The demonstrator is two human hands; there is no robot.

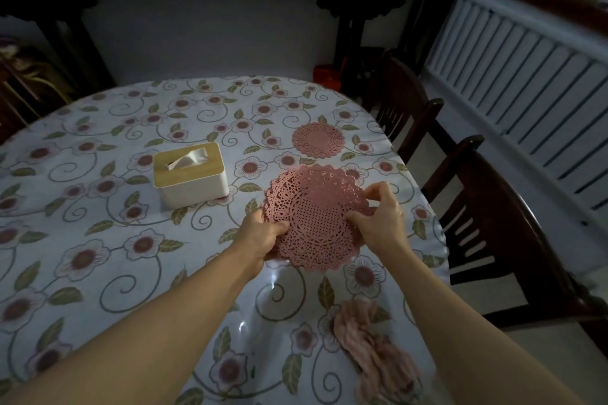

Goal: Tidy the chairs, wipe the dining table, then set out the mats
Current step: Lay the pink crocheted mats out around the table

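While left hand (263, 233) grips the pink doily mat stack (316, 217), right hand (378, 214) pinches the top mat's edge to peel it off, near tissue box (190, 174).

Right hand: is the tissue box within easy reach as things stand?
Probably not at once. The right hand pinches the stack of mats, which the left hand also holds. The tissue box sits beyond, left of the stack, with bare tablecloth around it.

two bare forearms, no sleeves in view; thin ring (400, 213) on right hand (381, 220) finger.
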